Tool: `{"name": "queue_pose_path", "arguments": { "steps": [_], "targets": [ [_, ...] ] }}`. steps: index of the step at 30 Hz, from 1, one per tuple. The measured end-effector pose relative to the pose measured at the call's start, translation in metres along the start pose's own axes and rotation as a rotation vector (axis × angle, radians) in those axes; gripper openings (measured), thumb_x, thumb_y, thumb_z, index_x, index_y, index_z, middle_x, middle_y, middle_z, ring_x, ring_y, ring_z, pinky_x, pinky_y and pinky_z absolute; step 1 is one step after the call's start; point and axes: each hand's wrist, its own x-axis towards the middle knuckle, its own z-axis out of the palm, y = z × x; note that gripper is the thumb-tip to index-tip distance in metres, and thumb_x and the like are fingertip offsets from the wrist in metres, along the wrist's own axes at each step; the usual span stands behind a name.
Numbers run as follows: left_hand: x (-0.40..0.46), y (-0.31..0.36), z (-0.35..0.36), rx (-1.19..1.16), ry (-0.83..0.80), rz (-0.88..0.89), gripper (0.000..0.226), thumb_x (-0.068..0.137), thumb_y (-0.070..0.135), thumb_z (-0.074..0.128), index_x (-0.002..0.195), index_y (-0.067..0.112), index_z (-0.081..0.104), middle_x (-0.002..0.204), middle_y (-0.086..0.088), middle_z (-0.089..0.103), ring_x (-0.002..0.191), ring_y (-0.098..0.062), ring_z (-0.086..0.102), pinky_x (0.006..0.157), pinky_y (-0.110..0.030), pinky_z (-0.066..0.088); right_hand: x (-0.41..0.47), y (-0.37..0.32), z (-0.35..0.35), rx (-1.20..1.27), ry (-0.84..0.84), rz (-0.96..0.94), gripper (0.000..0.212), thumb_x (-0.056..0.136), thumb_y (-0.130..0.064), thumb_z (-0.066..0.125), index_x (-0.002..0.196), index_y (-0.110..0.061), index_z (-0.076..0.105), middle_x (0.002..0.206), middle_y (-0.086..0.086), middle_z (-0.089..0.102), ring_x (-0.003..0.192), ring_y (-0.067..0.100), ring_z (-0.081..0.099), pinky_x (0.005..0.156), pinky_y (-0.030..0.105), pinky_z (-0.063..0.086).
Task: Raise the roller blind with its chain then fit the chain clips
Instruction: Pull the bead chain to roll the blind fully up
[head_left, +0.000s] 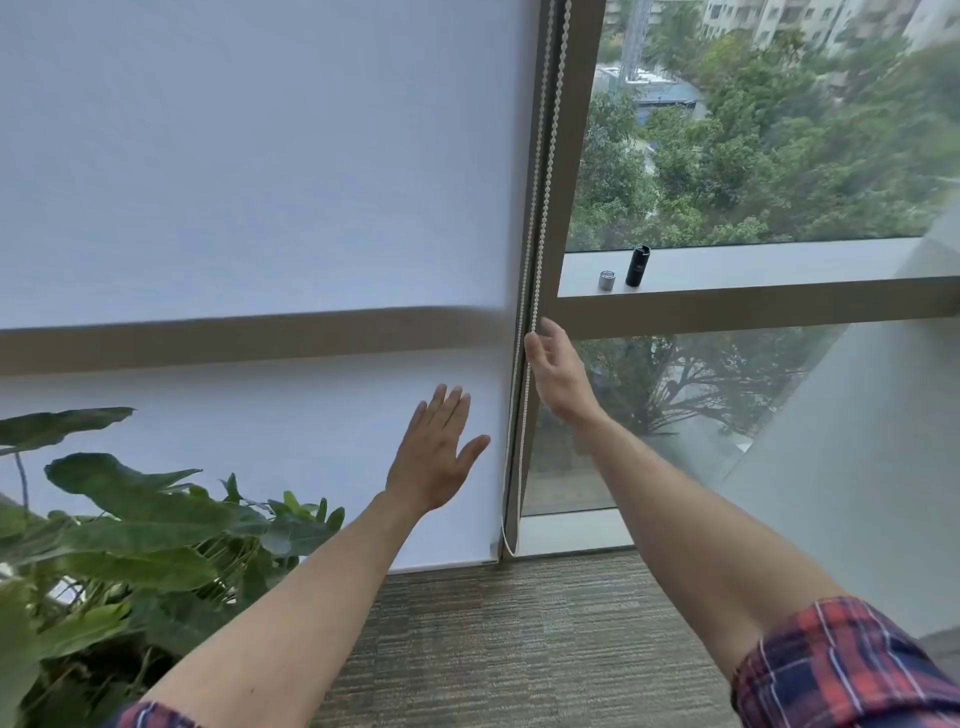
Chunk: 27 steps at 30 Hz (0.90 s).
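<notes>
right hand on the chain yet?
Cannot tell. In the head view the right hand is open, its fingertips level with the chain and overlapping it, but blur and the single angle hide whether they meet. The left hand is clearly off it.

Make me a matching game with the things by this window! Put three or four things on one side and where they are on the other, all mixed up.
Things:
1. black cylinder
2. bead chain
3. leafy plant
4. roller blind

Places:
A. bottom left corner
B. covering the left window
C. standing on the window ledge
D. hanging along the frame by the right hand

Pairs: 1-C, 2-D, 3-A, 4-B
</notes>
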Motion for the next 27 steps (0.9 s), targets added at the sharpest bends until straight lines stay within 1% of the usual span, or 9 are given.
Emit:
{"name": "queue_pose_path", "arguments": {
  "steps": [4,7,10,13,16,19,21,24,27],
  "targets": [
    [0.006,0.010,-0.008,-0.110,-0.016,-0.028,0.064,0.101,0.051,0.033,0.154,0.018,0.019,0.164,0.001,0.016,0.152,-0.013,0.003,0.119,-0.028,0.000,0.013,-0.016,0.000,0.050,0.033,-0.117,0.033,0.105,-0.037,0.042,0.117,-0.013,0.061,0.087,0.003,0.070,0.080,0.016,0.067,0.083,0.040,0.055],
    [0.013,0.015,-0.012,-0.237,-0.031,-0.058,0.057,0.100,0.048,0.041,0.149,0.020,0.035,0.158,-0.002,0.034,0.149,-0.017,0.023,0.118,-0.035,0.019,0.008,-0.011,0.007,0.052,0.030,-0.141,0.035,0.106,-0.031,0.039,0.084,-0.017,0.062,0.060,-0.001,0.055,0.053,0.013,0.053,0.057,0.030,0.045],
    [0.023,0.024,-0.023,-0.336,0.034,-0.051,0.052,0.099,0.042,0.049,0.143,0.015,0.046,0.148,-0.005,0.049,0.140,-0.021,0.039,0.113,-0.032,0.028,-0.002,-0.006,0.010,-0.054,0.053,-0.162,0.038,0.106,-0.031,0.039,0.074,-0.018,0.056,0.057,-0.007,0.043,0.053,0.009,0.039,0.055,0.029,0.034],
    [0.033,0.041,-0.041,-0.482,0.205,-0.054,0.047,0.099,0.040,0.050,0.137,0.012,0.052,0.135,-0.006,0.060,0.128,-0.021,0.051,0.108,-0.033,0.037,-0.011,-0.003,0.016,-0.077,0.041,-0.186,0.039,0.106,-0.028,0.039,0.071,-0.013,0.052,0.062,-0.004,0.047,0.059,0.013,0.041,0.060,0.034,0.035],
    [0.044,0.062,-0.062,-0.604,0.318,0.013,0.043,0.100,0.037,0.047,0.135,0.012,0.053,0.126,-0.005,0.063,0.119,-0.019,0.058,0.103,-0.039,0.046,-0.018,0.000,0.023,0.029,0.029,-0.192,0.040,0.102,-0.030,0.040,0.072,-0.009,0.055,0.063,-0.008,0.048,0.062,0.013,0.042,0.062,0.035,0.036],
    [0.052,0.085,-0.083,-0.732,0.353,0.066,0.038,0.101,0.034,0.047,0.132,0.013,0.054,0.122,-0.007,0.066,0.113,-0.011,0.060,0.096,-0.020,0.047,-0.029,0.003,0.036,0.164,0.006,-0.164,0.037,0.099,-0.027,0.041,0.064,-0.015,0.049,0.060,-0.007,0.046,0.059,0.011,0.038,0.059,0.033,0.032],
    [0.053,0.100,-0.093,-0.901,0.366,0.088,0.030,0.102,0.031,0.045,0.123,0.015,0.058,0.100,-0.007,0.071,0.094,-0.016,0.068,0.086,-0.023,0.053,-0.037,0.006,0.046,0.255,-0.006,-0.137,0.038,0.097,-0.017,0.043,0.060,-0.020,0.046,0.054,-0.014,0.043,0.053,0.006,0.033,0.055,0.030,0.027],
    [0.052,0.111,-0.095,-1.158,0.410,0.064,0.027,0.105,0.024,0.039,0.098,0.014,0.063,0.059,0.002,0.051,0.048,-0.013,0.049,0.050,-0.026,0.043,-0.047,0.009,0.052,0.293,0.003,-0.119,0.046,0.098,-0.016,0.042,0.054,-0.030,0.043,0.047,-0.018,0.037,0.047,0.001,0.028,0.052,0.029,0.022],
    [0.048,0.109,-0.088,-1.304,0.352,0.019,0.037,0.106,0.025,0.036,0.077,0.013,0.056,0.050,0.014,0.033,0.043,-0.005,0.027,0.043,-0.021,0.024,-0.055,0.008,0.052,0.255,0.029,-0.138,0.046,0.096,-0.020,0.041,0.053,-0.034,0.044,0.047,-0.018,0.039,0.049,0.003,0.029,0.052,0.029,0.024]
  ]
}}
